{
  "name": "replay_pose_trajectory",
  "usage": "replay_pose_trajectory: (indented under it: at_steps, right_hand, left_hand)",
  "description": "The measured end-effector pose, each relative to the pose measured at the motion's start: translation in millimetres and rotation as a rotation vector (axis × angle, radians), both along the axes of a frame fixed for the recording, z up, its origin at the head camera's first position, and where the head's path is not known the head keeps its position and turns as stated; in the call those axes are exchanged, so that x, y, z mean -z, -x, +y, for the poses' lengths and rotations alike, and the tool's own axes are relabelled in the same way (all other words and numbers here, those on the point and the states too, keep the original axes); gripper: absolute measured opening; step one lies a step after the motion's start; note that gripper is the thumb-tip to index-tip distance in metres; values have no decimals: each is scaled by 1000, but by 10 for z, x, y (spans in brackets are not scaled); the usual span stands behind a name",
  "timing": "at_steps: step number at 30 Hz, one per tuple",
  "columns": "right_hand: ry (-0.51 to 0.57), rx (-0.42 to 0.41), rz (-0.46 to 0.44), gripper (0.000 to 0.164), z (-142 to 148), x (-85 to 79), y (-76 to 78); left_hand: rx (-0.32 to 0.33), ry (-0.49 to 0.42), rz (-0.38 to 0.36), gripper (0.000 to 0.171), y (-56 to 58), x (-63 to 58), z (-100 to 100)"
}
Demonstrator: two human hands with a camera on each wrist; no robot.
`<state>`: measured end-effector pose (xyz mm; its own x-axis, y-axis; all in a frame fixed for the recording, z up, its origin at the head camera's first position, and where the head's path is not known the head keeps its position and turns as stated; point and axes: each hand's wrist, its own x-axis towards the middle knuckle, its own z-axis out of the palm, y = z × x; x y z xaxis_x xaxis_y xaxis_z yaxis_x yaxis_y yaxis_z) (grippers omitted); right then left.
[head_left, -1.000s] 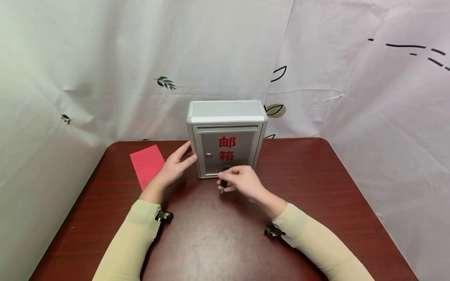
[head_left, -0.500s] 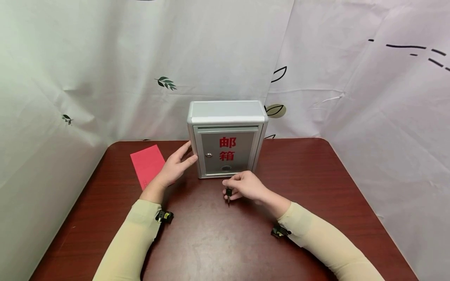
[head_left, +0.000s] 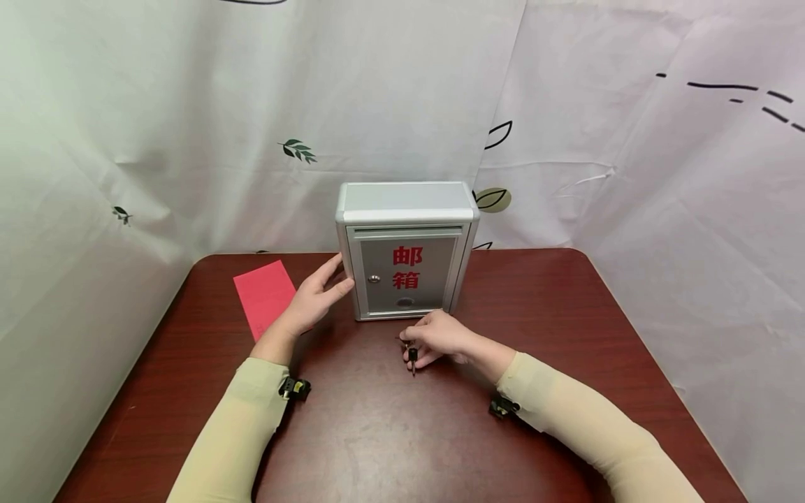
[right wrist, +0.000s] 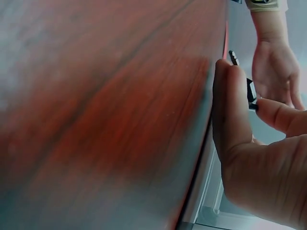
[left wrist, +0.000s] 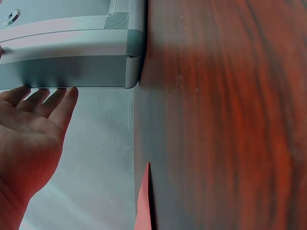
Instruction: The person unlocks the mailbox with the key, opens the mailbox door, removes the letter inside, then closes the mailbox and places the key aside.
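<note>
A silver-grey mailbox (head_left: pixel 409 202) with red characters on its door stands upright at the back of the table, its door closed. The round lock (head_left: pixel 374 279) is on the left part of the door. My left hand (head_left: pixel 314 299) rests its extended fingers on the box's left side; the left wrist view shows those fingertips (left wrist: pixel 70 96) against the side wall. In front of the box's lower right, low over the table, my right hand (head_left: pixel 443 335) pinches small black-headed keys (head_left: pixel 412 355). One key (right wrist: pixel 251 91) shows beside the thumb in the right wrist view, partly hidden by the fingers.
A red envelope (head_left: pixel 263 290) lies on the dark red-brown wooden table (head_left: pixel 377 433), left of the box and partly behind my left hand. White patterned curtains (head_left: pixel 402 91) hang behind the table and along both sides.
My right hand has drawn back from the door front, down and slightly right, carrying the keys, which leaves the door's lower oval uncovered. My left hand and the mailbox have stayed in place.
</note>
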<state>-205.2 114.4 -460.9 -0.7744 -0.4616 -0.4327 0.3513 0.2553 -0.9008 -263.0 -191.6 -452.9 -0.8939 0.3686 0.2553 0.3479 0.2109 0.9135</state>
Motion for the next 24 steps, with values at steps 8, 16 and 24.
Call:
replay_pose_trajectory:
  at_steps: [8, 16, 24]
  right_hand:
    - [-22, 2, -27, 26, 3, 57, 46]
    - [-140, 2, 84, 19, -32, -3, 13]
    - [-200, -10, 176, 22, 4, -35, -18]
  left_hand:
    - [-4, 9, 6, 68, 2, -3, -1]
    - [6, 1, 10, 68, 6, 3, -9]
    - [1, 5, 17, 68, 5, 4, -10]
